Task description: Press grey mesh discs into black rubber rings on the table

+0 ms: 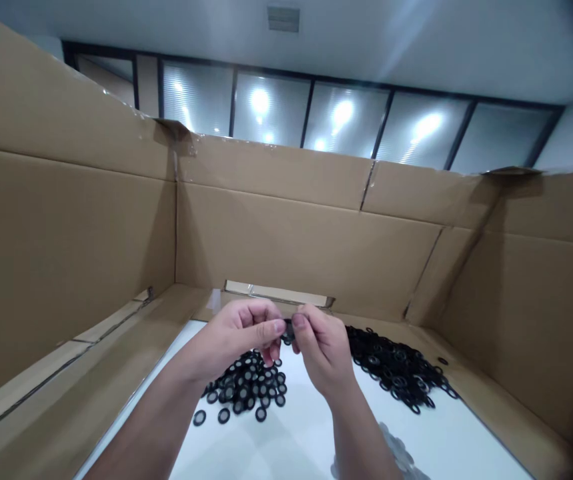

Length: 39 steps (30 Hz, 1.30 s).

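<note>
Pinched between left hand (236,337) and right hand (323,347) fingertips: small black ring (287,330), probably light and rubbery; best gripped by rim. At 6 o'clock, filled rings (249,387); 3 o'clock, empty rings (396,367).

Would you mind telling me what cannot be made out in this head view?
- Small black piece pinched between left hand and right hand: fingertips hide its shape.
- Pale discs: cut off by the bottom edge and the right forearm.
- Black ring pile: partly behind the right hand.
</note>
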{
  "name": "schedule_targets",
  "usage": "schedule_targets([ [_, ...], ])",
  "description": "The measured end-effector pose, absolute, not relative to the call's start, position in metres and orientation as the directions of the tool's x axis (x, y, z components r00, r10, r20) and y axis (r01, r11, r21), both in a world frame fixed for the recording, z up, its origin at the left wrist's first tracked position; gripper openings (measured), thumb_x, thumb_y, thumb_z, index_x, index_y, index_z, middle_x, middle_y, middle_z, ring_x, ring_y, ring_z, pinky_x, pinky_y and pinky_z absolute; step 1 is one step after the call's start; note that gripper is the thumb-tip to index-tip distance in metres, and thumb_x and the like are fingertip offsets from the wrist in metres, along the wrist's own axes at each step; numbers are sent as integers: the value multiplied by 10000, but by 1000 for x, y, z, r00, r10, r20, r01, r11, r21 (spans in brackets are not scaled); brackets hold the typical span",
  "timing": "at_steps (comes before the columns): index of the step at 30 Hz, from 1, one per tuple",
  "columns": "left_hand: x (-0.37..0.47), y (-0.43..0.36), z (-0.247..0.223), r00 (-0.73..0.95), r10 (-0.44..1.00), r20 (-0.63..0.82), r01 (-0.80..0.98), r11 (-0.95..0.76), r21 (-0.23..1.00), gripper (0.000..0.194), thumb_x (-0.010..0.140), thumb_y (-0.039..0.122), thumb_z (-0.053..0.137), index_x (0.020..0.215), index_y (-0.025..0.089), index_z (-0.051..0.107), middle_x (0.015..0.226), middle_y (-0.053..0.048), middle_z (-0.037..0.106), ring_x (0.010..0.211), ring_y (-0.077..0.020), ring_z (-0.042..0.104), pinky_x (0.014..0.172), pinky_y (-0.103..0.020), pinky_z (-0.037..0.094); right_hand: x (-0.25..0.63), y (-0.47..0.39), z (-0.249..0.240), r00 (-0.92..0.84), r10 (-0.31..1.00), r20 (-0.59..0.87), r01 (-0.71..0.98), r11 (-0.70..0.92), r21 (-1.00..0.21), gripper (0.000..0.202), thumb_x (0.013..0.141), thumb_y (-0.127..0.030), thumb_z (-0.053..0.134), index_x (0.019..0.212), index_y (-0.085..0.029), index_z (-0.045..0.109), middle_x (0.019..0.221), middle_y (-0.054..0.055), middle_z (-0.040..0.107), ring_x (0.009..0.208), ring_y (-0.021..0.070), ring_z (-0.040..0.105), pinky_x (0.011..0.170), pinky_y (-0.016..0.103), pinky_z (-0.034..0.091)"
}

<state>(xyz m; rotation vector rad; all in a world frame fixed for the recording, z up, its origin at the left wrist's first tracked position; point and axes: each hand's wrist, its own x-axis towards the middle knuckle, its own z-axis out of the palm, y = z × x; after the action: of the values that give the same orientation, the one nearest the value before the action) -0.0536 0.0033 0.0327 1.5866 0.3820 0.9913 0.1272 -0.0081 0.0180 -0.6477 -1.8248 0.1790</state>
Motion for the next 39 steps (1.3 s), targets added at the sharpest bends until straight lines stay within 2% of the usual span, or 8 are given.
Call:
schedule_targets([
  [7,-50,-1,34,417,791,447,-248,-375,893,193,935,304,661,824,147,642,708,17,620,668,-86,604,651,-200,505,122,-10,22,-219,550,806,310,822,-477,282,1017,-291,482,748,-209,502,612,-49,544,551,99,480,556,220,358],
  [14,-57,1,36,452,782,429,-205,-377,903,154,906,301,700,1008,189,676,893,-7,691,774,-108,667,681,-209,563,128,-11,24,-261,569,780,351,808,-473,260,1028,-274,457,803,-207,568,675,-27,585,614,113,536,599,238,391],
  [19,-59,0,36,483,766,424,-173,-391,904,146,914,317,686,982,188,685,948,-31,703,869,-147,687,733,-247,588,126,-7,22,-210,611,763,360,774,-521,282,1032,-300,454,787,-206,557,654,-27,578,606,119,538,594,253,405],
  [24,-54,-1,35,333,797,503,-117,-494,861,152,909,321,690,1032,233,705,916,-7,701,844,-134,686,703,-214,579,124,-4,18,-145,623,768,271,772,-575,56,972,-260,575,973,-228,621,810,-19,647,629,109,619,590,240,485],
  [27,-53,-2,36,289,784,549,-57,-559,827,126,926,313,665,1020,252,723,947,-7,710,882,-137,690,733,-209,576,124,-5,19,-108,562,820,309,803,-510,82,939,-199,617,1005,-246,635,862,-18,655,662,105,629,606,230,508],
  [30,-54,-3,36,286,754,592,18,-622,783,128,936,287,649,1040,272,722,989,-8,704,918,-144,685,766,-226,578,124,-7,21,-92,433,897,407,838,-363,118,925,-133,617,974,-235,646,865,-9,658,696,103,612,612,212,500],
  [34,-55,-3,36,284,640,714,92,-760,644,139,919,226,661,1030,276,728,1039,-19,686,966,-151,664,764,-227,581,124,-7,21,-99,280,955,462,863,-205,163,918,-75,607,982,-219,646,906,12,688,776,111,623,644,202,497],
  [39,-55,-5,35,237,551,800,165,-834,526,149,925,184,640,1014,253,738,1018,-28,659,889,-126,657,715,-203,581,123,-9,20,-202,325,924,538,825,-173,118,966,-130,546,1019,-187,634,860,26,669,729,124,591,641,242,463],
])
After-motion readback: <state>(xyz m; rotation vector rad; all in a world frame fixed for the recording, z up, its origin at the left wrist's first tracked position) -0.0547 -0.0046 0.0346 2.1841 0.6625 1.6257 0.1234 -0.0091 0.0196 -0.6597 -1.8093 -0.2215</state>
